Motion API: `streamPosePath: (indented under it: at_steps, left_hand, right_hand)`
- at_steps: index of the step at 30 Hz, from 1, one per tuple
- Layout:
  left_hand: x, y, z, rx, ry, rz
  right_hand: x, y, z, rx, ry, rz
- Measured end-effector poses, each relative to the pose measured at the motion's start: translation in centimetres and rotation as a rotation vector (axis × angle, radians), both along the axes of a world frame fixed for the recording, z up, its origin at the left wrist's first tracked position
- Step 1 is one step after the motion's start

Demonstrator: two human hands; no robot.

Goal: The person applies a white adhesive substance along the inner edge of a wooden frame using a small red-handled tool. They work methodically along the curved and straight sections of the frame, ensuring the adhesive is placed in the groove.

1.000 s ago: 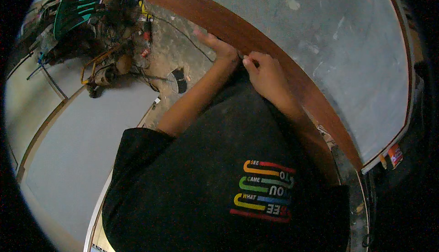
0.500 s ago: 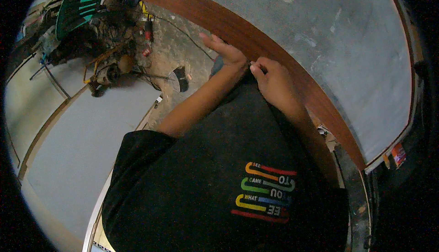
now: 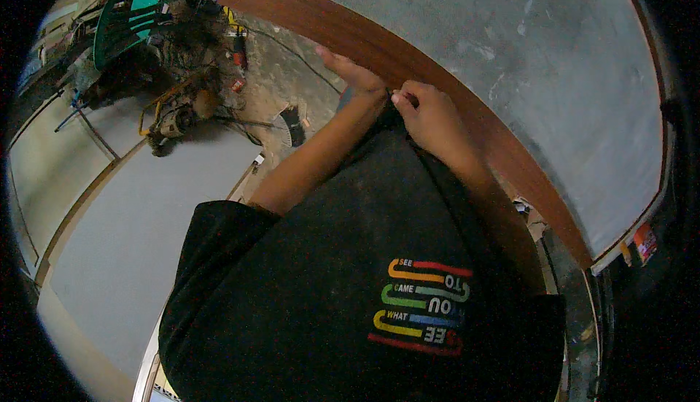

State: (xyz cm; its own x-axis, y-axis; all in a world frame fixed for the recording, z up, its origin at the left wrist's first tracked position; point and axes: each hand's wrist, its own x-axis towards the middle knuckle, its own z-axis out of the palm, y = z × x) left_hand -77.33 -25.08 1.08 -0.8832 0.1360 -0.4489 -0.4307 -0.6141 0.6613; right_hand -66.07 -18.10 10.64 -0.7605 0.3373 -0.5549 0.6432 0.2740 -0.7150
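My left hand (image 3: 353, 71) is held out with its fingers stretched and its palm bare, beside the brown wood-look strip (image 3: 503, 139). Close to the left wrist, my right hand (image 3: 432, 114) is closed in a pinch, thumb against the curled fingers. Whatever lies between those fingertips is too small or hidden to name. Just below them hangs the lower end of my black T-shirt (image 3: 313, 278), which has a colourful print. The brown strip runs in a curve along the near edge of a large grey panel (image 3: 569, 88) and passes behind my right hand.
At the upper left stand a green plastic chair (image 3: 106, 26) and a machine with a yellow frame (image 3: 175, 117). A red and black tool (image 3: 238, 52) lies on the stained floor (image 3: 273, 63), with a cable near it. A brush-like fan shape (image 3: 292, 125) and a pale panel (image 3: 138, 227) are to the left.
The view has shifted slightly, so the panel and floor items sit a little differently. Both hands keep nearly the same pose, the right one still pinched by the left wrist.
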Motion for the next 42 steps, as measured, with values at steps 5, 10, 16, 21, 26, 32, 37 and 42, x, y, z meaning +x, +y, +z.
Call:
streamPosePath:
  at_steps: [5,10,16,21,26,32,37,42]
  left_hand:
    - [-0.1,-2.9,4.1,-0.391,-0.214,-0.014]
    - [-2.2,-5.2,6.5,-0.302,-0.304,-0.079]
    - [-4.4,-5.8,6.4,-0.276,-0.344,-0.151]
    - [-6.2,-7.3,7.1,-0.224,-0.484,-0.193]
    - [-7.5,-10.0,7.8,-0.376,-0.263,-0.069]
    - [-9.2,-6.2,1.7,-0.458,0.039,-0.023]
    - [-9.3,-5.0,-2.4,-0.113,0.245,0.016]
    - [-10.3,-5.3,-4.1,-0.081,0.136,-0.018]
  right_hand:
    - [0.5,-0.1,1.1,-0.03,-0.04,0.084]
    - [0.6,0.1,3.2,-0.125,-0.113,0.174]
    - [0.1,0.3,4.0,-0.126,-0.091,0.138]
    - [-0.7,0.4,4.8,-0.164,-0.083,0.121]
    - [-4.8,-1.0,5.8,-0.107,-0.095,0.149]
    - [-10.1,-1.3,6.0,-0.155,-0.058,0.097]
    - [-10.9,-2.3,5.0,-0.038,-0.11,0.105]
    - [-12.7,-3.3,2.0,-0.015,-0.065,0.063]
